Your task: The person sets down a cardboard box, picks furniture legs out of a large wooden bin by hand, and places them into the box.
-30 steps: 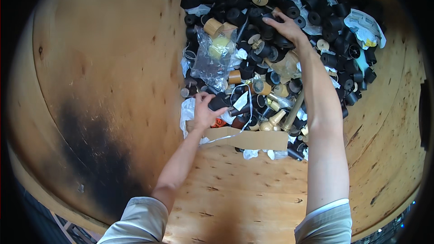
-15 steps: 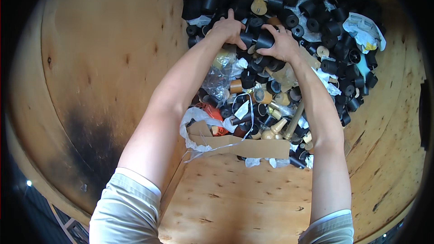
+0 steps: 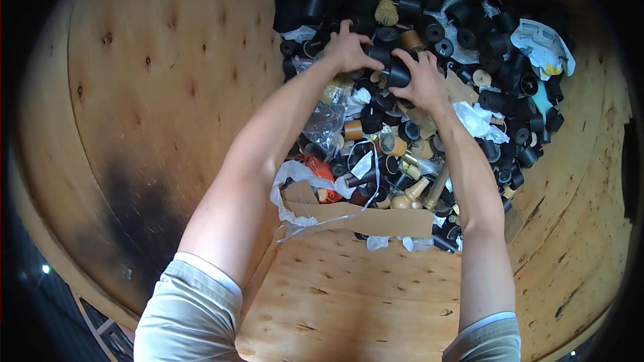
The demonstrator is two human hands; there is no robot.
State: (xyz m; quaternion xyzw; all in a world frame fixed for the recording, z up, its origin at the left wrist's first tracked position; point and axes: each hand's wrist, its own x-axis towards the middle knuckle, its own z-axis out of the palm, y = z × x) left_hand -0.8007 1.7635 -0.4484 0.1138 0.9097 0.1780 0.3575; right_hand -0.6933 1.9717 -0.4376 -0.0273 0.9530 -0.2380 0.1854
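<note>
Both my arms reach far into a wooden bin, over a heap of mostly black round furniture feet, some with a bolt sticking out. My left hand (image 3: 349, 52) curls its thumb and fingers round a black furniture foot (image 3: 377, 56). Close beside it, my right hand (image 3: 424, 80) grips a second black furniture foot (image 3: 398, 74) from the right, with thumb and fingers spread along its sides. The two feet are nearly end to end. An orange-brown wooden foot (image 3: 412, 40) and a pale one with a bolt (image 3: 386, 12) lie just beyond my hands.
Nearer me lie a clear plastic bag (image 3: 323, 121), a cardboard strip (image 3: 365, 220), a white plastic strap (image 3: 376, 174) and a turned pale wooden leg (image 3: 409, 196). A crumpled white packet (image 3: 542, 47) sits at the far right. Plywood walls (image 3: 161, 94) enclose the heap.
Both hands have shifted slightly right and nearer, bringing the two black feet along. The orange-brown foot beyond them shows more now.
</note>
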